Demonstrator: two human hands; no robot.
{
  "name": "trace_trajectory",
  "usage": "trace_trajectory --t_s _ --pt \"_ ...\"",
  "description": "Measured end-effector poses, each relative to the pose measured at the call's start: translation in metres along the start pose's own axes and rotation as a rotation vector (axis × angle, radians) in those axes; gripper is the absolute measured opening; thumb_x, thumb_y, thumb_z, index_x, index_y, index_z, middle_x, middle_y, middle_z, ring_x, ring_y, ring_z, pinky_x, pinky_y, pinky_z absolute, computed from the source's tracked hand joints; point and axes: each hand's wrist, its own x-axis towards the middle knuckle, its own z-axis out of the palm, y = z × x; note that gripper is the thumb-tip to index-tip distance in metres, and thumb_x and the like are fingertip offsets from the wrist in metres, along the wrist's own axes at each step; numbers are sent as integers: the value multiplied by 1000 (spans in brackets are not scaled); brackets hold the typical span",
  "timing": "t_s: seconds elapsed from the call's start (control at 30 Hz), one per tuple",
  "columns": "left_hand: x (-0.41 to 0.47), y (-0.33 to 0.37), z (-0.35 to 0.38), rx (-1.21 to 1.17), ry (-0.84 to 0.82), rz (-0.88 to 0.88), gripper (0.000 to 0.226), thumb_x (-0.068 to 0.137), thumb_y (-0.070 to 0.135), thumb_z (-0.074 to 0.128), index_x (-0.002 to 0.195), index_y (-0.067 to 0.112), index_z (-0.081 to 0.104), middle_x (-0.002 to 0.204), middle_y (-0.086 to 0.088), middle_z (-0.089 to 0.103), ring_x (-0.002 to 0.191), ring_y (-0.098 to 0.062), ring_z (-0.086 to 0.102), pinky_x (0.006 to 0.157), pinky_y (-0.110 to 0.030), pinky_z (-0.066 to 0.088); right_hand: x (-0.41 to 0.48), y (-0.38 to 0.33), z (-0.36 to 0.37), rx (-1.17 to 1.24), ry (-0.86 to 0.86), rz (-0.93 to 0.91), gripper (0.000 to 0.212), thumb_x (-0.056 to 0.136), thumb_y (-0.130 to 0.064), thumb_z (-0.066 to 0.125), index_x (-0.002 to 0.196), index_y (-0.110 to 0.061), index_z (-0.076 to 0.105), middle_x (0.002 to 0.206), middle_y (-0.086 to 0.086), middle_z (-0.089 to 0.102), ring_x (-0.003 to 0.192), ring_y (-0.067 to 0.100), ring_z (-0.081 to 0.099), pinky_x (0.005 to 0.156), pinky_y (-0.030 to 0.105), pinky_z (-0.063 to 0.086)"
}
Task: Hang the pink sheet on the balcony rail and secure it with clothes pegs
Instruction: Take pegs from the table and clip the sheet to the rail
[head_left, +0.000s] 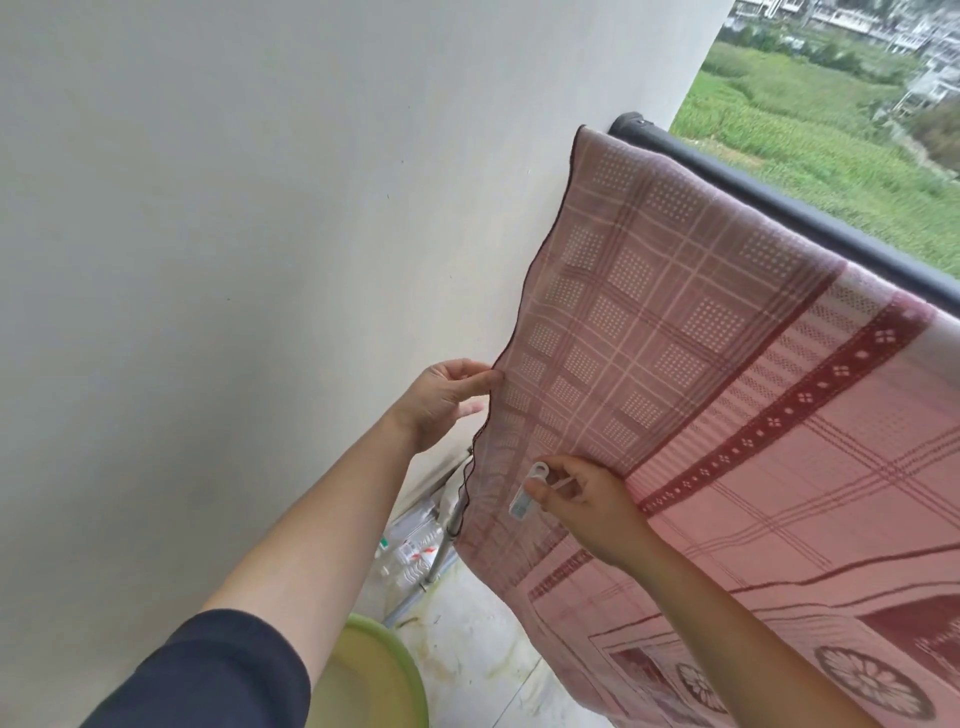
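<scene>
1. Pink sheet (701, 364), checked with dark red patterned bands, is draped over the black balcony rail (769, 208). The rail runs from the white wall (260, 208) at far left out of view to the right.
2. The sheet's left edge, trimmed dark, hangs just beside the wall and falls in a wavy line toward the floor.
3. Left hand (441, 402): fingers closed in a pinch on the sheet's left edge, about midway down the hanging part. Forearm bare; dark sleeve (208, 675) at near left.
4. Right hand (582, 506): in front of the sheet, just right of the left edge and lower than the left hand. Thumb and fingers closed around a white clothes peg (527, 493).
5. The peg lies against the sheet's surface, long axis near upright, ring end uppermost. Cannot tell whether it is clipped to the cloth.
6. Green plastic basin (379, 675) on the floor at near left, under the left forearm.
7. Plastic bottles (415, 551) lie at the foot of the wall, beyond the basin, partly hidden by the sheet.
8. Green field (810, 130) beyond the rail, at far right.
</scene>
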Motion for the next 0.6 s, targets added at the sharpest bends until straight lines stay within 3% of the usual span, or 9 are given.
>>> trace_trajectory --t_s 0.2,0.3,0.4,0.47,0.6 --pt "-18 12 -4 178 43 59 15 86 21 70 97 13 63 99 -5 65 97 -19 60 105 -49 41 -9 -28 2 -29 -9 -80 25 84 -49 73 107 -45 65 103 -23 68 89 -5 64 78 21 51" --pt "-22 17 1 208 -3 46 39 90 28 68 124 14 54 116 -4 63 94 -16 60 91 -39 45 -18 -57 -9 -43 6 -186 22 84 -45 74 105 -44 67 99 -27 68 89 -3 67 75 19 53" --pt "-21 24 13 316 -42 12 59 91 44 63 144 27 43 135 9 59 113 -9 57 89 -35 39 -28 -89 -29 -117 73 -300 29 83 -50 71 112 -44 66 100 -21 69 91 0 67 75 16 53" --pt "-20 27 21 341 -82 11 47 93 45 60 137 31 53 129 10 64 116 -8 55 87 -36 35 -33 -112 -44 -142 131 -379 38 83 -54 68 120 -43 65 103 -18 67 92 3 67 75 18 54" --pt "-17 22 29 186 -24 89 29 89 25 67 117 17 66 106 -3 70 96 -15 57 82 -33 39 -32 -161 -68 -234 231 -569 51 84 -48 67 129 -27 61 100 -15 70 85 3 70 70 21 59"
